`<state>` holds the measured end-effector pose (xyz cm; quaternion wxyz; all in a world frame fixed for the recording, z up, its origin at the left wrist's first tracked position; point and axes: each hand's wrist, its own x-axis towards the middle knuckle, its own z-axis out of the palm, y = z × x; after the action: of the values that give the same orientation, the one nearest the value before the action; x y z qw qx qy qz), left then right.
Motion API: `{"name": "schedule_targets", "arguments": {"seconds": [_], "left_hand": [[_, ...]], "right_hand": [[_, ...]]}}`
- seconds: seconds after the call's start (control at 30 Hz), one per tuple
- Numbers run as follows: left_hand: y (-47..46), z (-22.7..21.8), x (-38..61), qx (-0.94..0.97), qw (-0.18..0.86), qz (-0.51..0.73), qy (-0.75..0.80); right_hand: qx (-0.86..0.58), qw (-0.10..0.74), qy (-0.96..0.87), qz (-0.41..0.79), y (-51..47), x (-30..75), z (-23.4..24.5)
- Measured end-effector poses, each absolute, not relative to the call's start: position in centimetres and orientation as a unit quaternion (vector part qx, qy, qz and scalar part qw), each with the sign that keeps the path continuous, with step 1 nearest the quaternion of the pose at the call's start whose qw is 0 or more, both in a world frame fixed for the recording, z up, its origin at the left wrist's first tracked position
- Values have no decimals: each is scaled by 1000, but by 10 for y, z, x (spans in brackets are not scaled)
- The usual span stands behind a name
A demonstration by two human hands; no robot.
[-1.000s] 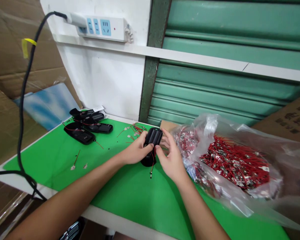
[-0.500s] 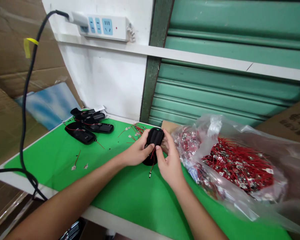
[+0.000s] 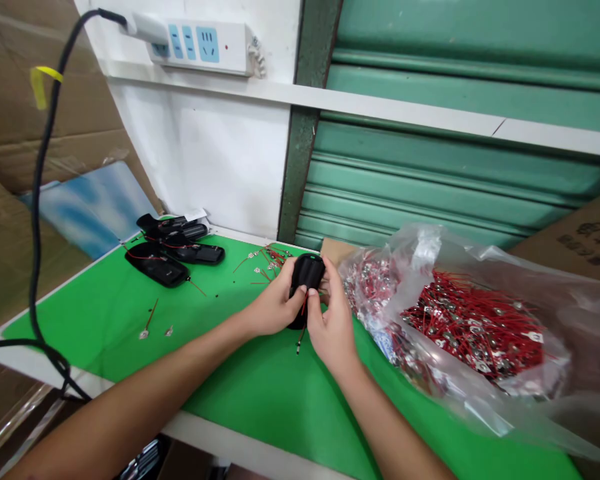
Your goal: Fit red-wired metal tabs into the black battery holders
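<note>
A black plastic battery holder (image 3: 307,272) stands tilted on the green table (image 3: 130,320), held between both hands. My left hand (image 3: 270,303) wraps round its left side, thumb on its front. My right hand (image 3: 330,320) grips its right side, with the thumb pressing a thin red wire (image 3: 303,320) against the holder. The wire's metal end hangs down just above the table. The lower part of the holder is hidden behind my hands.
A clear plastic bag (image 3: 460,320) full of red wires with metal terminals lies at the right. Several black housings (image 3: 173,250) sit at the back left, with loose wires (image 3: 265,260) scattered nearby. A power strip (image 3: 200,43) and black cable (image 3: 37,200) hang at the left.
My right hand has closed in on the holder, its thumb now pressing the red wire on the front. The holder has tipped a little more upright.
</note>
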<state>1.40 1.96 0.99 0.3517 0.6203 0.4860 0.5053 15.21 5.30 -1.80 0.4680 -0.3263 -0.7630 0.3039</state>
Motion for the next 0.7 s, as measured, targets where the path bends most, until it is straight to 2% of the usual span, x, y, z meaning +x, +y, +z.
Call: {"name": "schedule_targets", "arguments": {"seconds": [0.27, 0.47, 0.7], "left_hand": [[19, 9, 19, 621, 316, 512, 502], [27, 12, 9, 550, 450, 512, 482], [26, 10, 7, 506, 517, 529, 444]], "right_hand": [[-311, 462, -739, 380, 61, 156, -12], [-280, 437, -722, 457, 67, 164, -5], [-317, 454, -665, 501, 68, 161, -6]]}}
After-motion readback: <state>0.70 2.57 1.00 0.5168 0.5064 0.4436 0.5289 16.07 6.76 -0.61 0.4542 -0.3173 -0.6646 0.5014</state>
